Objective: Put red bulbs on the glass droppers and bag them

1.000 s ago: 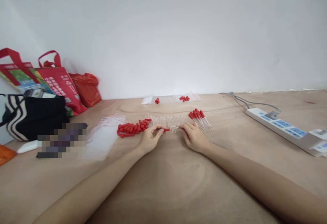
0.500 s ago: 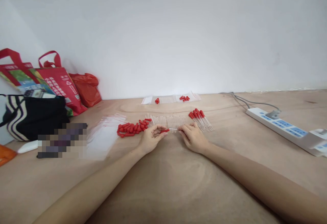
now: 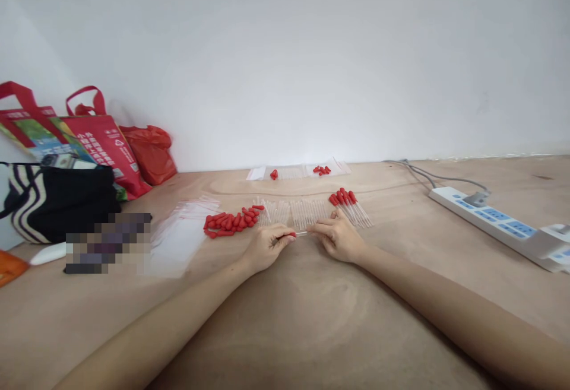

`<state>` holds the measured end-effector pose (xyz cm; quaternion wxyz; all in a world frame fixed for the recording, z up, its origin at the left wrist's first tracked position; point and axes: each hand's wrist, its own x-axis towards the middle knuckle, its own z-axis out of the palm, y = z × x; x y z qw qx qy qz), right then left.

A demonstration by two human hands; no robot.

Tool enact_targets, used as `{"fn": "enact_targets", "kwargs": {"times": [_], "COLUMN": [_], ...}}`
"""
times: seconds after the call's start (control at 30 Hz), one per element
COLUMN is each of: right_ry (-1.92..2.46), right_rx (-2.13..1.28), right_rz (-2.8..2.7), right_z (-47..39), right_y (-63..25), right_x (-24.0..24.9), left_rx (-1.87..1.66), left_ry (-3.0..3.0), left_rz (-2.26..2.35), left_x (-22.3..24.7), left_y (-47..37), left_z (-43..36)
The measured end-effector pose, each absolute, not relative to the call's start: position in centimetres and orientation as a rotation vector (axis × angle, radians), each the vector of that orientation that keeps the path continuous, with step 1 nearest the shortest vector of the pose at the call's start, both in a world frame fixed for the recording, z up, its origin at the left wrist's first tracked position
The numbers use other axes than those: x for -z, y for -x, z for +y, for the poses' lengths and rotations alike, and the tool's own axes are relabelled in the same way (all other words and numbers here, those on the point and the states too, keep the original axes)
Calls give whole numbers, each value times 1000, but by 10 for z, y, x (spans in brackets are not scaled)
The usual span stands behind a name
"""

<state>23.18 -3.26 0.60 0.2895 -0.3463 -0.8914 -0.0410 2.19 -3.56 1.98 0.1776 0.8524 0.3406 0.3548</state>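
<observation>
At frame centre, my left hand (image 3: 266, 249) pinches a small red rubber bulb (image 3: 288, 235); my right hand (image 3: 337, 237) grips a thin clear glass tube (image 3: 301, 234), its end at the bulb. Loose red bulbs (image 3: 229, 222) lie left of my hands.

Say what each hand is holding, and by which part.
The left hand pinches a red rubber bulb, its tip showing; the right hand grips a clear thin tube near its right end.
</observation>
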Motion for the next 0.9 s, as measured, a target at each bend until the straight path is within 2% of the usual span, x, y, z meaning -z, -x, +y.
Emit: {"fn": "enact_targets", "kwargs": {"times": [0.27,0.9], "right_ry": [904,939], "right_rx": [327,182], "right_rz": [-2414,-2473], "right_z": [-36,-44], "right_y": [-230,-222], "right_x": [-9,-9], "left_rx": [-972,-844], "left_ry": [-2538,-2701], "left_rz": [993,808], "left_x": [-17,-15], "left_y": [-22,-20], "left_z": [-38,-36]}}
